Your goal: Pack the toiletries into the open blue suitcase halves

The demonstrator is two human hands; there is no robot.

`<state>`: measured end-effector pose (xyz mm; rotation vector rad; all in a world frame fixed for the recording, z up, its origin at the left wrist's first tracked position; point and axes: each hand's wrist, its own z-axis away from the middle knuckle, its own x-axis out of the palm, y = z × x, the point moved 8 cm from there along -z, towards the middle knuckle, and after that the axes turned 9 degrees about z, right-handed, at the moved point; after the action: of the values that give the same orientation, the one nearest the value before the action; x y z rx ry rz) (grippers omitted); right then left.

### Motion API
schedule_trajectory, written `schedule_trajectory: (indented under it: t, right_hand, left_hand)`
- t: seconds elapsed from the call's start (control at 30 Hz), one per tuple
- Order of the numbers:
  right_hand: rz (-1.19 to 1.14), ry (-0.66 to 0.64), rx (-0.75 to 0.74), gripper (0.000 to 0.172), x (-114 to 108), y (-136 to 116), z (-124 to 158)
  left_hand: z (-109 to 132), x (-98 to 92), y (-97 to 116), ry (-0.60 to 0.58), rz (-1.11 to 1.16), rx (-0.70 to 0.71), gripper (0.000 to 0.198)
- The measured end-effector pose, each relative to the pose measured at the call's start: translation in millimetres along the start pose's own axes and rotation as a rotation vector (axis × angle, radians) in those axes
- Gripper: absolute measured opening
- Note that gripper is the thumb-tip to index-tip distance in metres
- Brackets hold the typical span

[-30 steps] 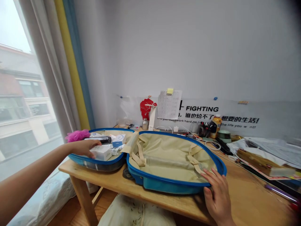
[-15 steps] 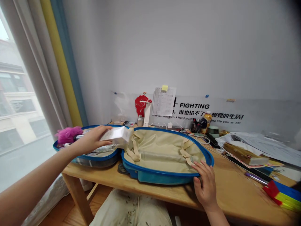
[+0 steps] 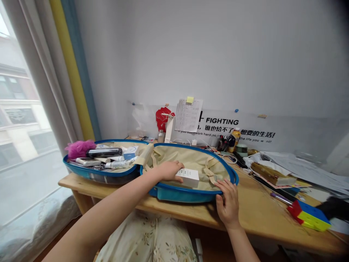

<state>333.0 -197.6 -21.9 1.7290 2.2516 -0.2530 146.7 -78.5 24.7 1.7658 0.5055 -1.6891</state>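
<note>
The left hand (image 3: 169, 171) rests inside the right shell of an open blue hard-shell suitcase (image 3: 177, 194). Its grip is spread, with the fingertips touching the end of a white box (image 3: 187, 177), which lies flat on the cream lining (image 3: 196, 162). The right hand (image 3: 227, 203) has its grip pressed together on the blue rim (image 3: 201, 191). The suitcase lies on the wooden surface (image 3: 253, 207); its left shell holds toiletry tubes (image 3: 118, 164) and a pink bath sponge (image 3: 79, 148).
</note>
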Motion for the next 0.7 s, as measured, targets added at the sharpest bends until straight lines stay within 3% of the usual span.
schedule_trajectory:
  t: [0.2,0.7]
  right_hand:
    - [-0.019,-0.005,-0.001,0.029,0,0,0]
    - [-0.032,-0.003,0.001,0.027,0,1,1]
  left_hand:
    - [-5,31.8,-3,-0.149,-0.015,-0.021,0.056]
    - [2,49.1,-29,-0.280,-0.030,-0.218,0.047]
